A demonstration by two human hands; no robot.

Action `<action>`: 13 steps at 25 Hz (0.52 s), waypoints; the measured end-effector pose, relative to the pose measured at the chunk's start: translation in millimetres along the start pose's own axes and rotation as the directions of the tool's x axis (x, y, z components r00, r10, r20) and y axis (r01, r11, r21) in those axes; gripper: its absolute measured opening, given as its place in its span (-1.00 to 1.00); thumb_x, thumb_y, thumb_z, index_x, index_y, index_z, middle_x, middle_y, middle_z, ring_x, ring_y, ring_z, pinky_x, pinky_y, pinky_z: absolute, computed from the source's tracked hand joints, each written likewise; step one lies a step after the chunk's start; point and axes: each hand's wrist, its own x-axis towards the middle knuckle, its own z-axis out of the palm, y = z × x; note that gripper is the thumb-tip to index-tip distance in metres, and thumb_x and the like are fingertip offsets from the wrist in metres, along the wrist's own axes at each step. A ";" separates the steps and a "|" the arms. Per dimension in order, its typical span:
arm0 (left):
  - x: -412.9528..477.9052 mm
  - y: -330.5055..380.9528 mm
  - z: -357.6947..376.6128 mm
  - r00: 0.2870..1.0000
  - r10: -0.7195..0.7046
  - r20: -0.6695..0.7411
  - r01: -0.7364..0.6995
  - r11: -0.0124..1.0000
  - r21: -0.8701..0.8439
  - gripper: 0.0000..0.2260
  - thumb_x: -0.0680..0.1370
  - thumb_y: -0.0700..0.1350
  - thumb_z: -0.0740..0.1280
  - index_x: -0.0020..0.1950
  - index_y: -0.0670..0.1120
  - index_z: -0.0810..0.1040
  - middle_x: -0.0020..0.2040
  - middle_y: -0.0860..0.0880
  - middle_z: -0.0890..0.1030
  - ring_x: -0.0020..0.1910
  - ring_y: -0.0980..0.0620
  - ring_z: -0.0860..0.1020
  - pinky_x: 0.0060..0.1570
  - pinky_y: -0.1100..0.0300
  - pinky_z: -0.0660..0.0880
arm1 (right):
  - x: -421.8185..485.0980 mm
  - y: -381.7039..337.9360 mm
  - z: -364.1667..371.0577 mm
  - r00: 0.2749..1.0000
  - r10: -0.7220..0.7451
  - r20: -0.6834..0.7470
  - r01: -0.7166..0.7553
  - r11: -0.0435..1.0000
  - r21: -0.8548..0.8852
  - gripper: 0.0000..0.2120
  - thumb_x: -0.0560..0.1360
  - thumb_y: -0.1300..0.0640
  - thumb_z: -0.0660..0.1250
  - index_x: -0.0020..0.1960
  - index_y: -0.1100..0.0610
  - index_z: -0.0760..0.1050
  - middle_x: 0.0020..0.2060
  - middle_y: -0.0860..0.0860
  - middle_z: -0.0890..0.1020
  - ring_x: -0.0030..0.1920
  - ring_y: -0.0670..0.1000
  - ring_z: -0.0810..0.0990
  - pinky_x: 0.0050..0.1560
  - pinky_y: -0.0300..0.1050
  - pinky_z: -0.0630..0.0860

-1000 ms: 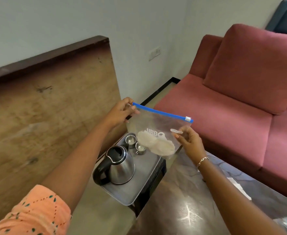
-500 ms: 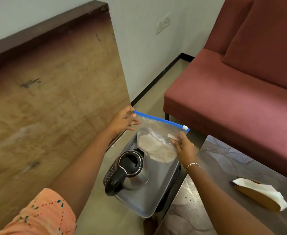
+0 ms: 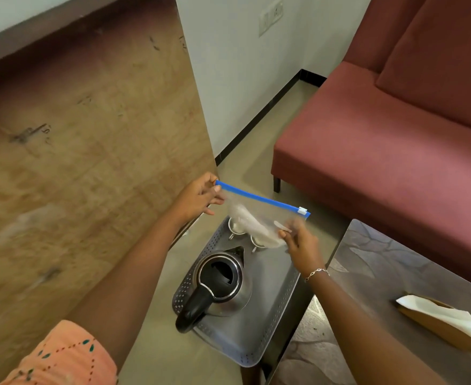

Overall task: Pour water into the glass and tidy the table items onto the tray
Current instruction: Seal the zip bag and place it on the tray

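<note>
I hold a clear zip bag (image 3: 259, 218) with a blue slider strip above the far end of the grey perforated tray (image 3: 273, 309). My left hand (image 3: 199, 198) pinches the bag's left top corner. My right hand (image 3: 298, 243) grips its lower right edge. Something pale and flat lies inside the bag. On the tray stands a steel kettle (image 3: 222, 284) with a black handle and an open top. Two small steel cups (image 3: 235, 225) sit at the tray's far end, partly hidden behind the bag. No glass is in view.
A dark stone table (image 3: 381, 301) is at the right with a brown tissue holder (image 3: 440, 323) holding white tissue. A red sofa (image 3: 381, 134) stands beyond it. A tall wooden panel (image 3: 84, 148) fills the left side.
The view has tilted down and closed in. The bag has dropped lower over the tray's far end, still held by both hands, and the two cups show again behind it.
</note>
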 end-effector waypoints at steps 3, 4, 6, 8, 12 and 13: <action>3.6 -18.9 -3.3 0.998 -0.059 -0.013 0.060 0.997 0.045 -0.84 0.62 -0.17 0.14 -0.15 0.01 0.35 -0.15 -0.05 0.60 -0.19 0.08 0.59 -0.25 0.16 0.49 | 1.9 6.1 17.1 0.991 0.073 0.109 -0.081 0.994 0.075 -0.77 0.54 0.18 0.23 0.17 0.23 0.40 -0.07 0.17 0.62 -0.05 0.16 0.61 0.01 0.13 0.56; 5.4 -24.2 -3.1 0.996 -0.084 -0.015 0.084 0.995 0.049 -0.83 0.62 -0.17 0.14 -0.16 0.01 0.35 -0.16 -0.05 0.59 -0.20 0.08 0.58 -0.26 0.16 0.49 | 3.3 7.3 21.2 0.986 0.099 0.136 -0.114 0.988 0.101 -0.78 0.54 0.19 0.22 0.16 0.24 0.40 -0.03 0.19 0.62 -0.02 0.15 0.61 0.03 0.11 0.57; 9.9 -35.4 0.0 0.991 -0.136 -0.015 0.137 0.989 0.047 -0.81 0.62 -0.17 0.13 -0.18 0.01 0.34 -0.19 -0.03 0.57 -0.23 0.09 0.56 -0.28 0.17 0.45 | 8.2 13.5 30.3 0.971 0.138 0.197 -0.165 0.978 0.130 -0.80 0.55 0.19 0.20 0.15 0.22 0.40 0.01 0.20 0.63 0.02 0.15 0.61 0.05 0.11 0.56; 14.8 -47.2 3.7 0.983 -0.184 -0.015 0.184 0.981 0.054 -0.80 0.62 -0.18 0.12 -0.19 0.01 0.33 -0.21 -0.02 0.55 -0.24 0.10 0.54 -0.30 0.19 0.45 | 12.8 21.2 38.5 0.952 0.168 0.257 -0.203 0.972 0.116 -0.80 0.56 0.18 0.19 0.16 0.19 0.40 0.01 0.20 0.63 0.04 0.15 0.61 0.05 0.12 0.56; 21.8 -66.8 8.6 0.970 -0.240 -0.034 0.241 0.970 0.028 -0.78 0.63 -0.18 0.11 -0.20 0.02 0.31 -0.24 -0.02 0.52 -0.19 0.02 0.52 -0.30 0.18 0.44 | 19.3 29.6 51.3 0.924 0.210 0.320 -0.257 0.960 0.111 -0.80 0.56 0.20 0.17 0.17 0.19 0.41 0.03 0.23 0.61 0.08 0.13 0.59 0.10 0.10 0.54; 22.4 -70.2 9.1 0.968 -0.249 -0.041 0.250 0.968 0.028 -0.78 0.63 -0.18 0.11 -0.20 0.02 0.31 -0.23 -0.03 0.52 -0.17 0.01 0.52 -0.28 0.16 0.45 | 20.8 31.3 53.7 0.921 0.202 0.334 -0.247 0.964 0.098 -0.79 0.56 0.20 0.18 0.18 0.19 0.41 0.04 0.22 0.61 0.10 0.14 0.58 0.13 0.11 0.52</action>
